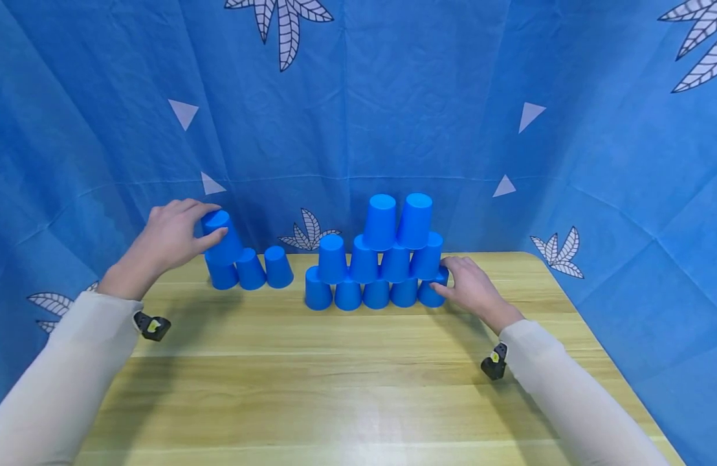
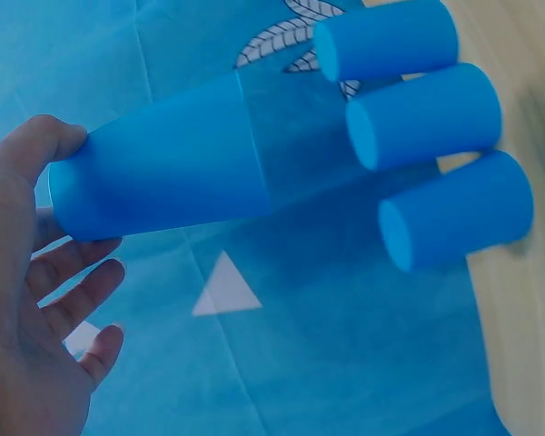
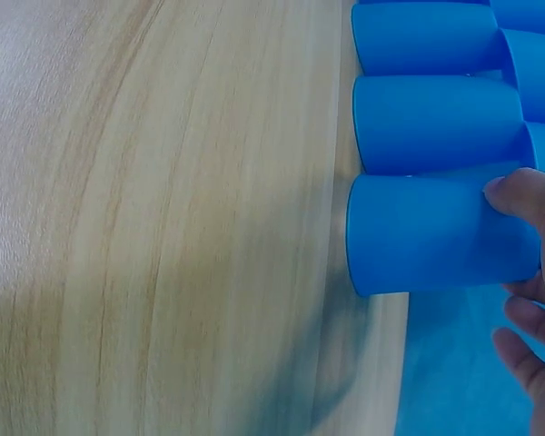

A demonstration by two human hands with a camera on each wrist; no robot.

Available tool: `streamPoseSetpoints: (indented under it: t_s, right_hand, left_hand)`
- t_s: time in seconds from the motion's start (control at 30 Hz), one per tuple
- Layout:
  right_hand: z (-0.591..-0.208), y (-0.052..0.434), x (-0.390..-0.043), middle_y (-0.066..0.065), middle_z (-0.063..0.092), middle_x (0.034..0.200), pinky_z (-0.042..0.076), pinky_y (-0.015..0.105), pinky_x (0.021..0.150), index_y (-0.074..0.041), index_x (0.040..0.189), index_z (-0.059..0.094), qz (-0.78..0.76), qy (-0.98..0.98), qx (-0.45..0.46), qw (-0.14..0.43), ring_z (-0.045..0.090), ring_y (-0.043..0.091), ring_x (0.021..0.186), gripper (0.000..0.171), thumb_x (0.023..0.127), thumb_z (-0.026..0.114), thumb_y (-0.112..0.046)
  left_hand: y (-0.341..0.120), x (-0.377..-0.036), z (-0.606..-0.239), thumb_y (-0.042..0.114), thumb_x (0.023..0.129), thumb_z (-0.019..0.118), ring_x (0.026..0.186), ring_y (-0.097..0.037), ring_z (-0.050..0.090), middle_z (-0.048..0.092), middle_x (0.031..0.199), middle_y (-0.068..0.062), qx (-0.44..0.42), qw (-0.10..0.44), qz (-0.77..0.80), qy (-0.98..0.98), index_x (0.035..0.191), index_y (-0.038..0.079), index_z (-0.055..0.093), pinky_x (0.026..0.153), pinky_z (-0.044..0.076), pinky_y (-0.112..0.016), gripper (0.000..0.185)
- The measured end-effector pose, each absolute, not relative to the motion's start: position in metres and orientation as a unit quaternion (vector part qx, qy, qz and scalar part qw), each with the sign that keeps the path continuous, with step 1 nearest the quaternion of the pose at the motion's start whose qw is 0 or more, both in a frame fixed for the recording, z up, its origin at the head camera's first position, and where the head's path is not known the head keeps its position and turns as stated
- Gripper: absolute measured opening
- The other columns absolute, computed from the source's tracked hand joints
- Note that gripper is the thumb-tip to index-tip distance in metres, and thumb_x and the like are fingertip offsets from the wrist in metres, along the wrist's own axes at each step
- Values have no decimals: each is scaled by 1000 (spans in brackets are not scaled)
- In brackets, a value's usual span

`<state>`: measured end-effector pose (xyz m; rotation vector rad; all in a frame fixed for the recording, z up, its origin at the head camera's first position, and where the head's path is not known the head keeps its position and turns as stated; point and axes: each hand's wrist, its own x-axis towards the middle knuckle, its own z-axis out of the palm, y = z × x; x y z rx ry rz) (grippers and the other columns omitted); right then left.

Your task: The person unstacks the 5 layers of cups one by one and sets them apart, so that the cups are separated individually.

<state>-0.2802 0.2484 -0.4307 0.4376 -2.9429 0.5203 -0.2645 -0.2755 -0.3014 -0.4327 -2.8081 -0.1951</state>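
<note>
Up left, the left hand (image 1: 171, 238) grips a tilted blue cup (image 1: 221, 237) above three upturned cups (image 1: 250, 268). Meanwhile the right hand (image 1: 474, 290) pinches the pyramid's (image 1: 382, 255) bottom right cup (image 1: 431, 291) on the wooden table (image 1: 347, 375).

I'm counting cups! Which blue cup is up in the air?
The blue cup held by the left hand; the others stand upside down on the table.

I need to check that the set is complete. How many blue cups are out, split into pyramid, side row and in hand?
Pyramid cups: 11, with the right hand gripping the end cup
Row cups: 3
Held cup, in the left hand: 1
Total: 15 blue cups
</note>
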Motion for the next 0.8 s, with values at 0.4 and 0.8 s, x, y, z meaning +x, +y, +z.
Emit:
streamPoseSetpoints:
  t_s: [0.4, 0.8]
  right_hand:
    - [-434, 249, -280, 20, 60, 126, 42, 56, 99, 2, 130, 55, 172, -973, 144, 63, 52, 38, 117, 56, 91, 69, -35]
    - [-434, 248, -280, 21, 58, 128, 39, 57, 101, 3, 131, 54, 179, -972, 142, 63, 51, 40, 120, 55, 92, 68, -35]
  left_hand:
    - [-309, -259, -321, 42, 96, 59, 120, -51, 42, 50, 130, -31, -124, 143, -64, -980, 134, -3, 53, 85, 34, -66, 59]
    - [-342, -261, -346, 45, 96, 57, 117, -56, 40, 46, 130, -35, -85, 108, -74, -988, 134, -6, 48, 84, 33, -68, 65]
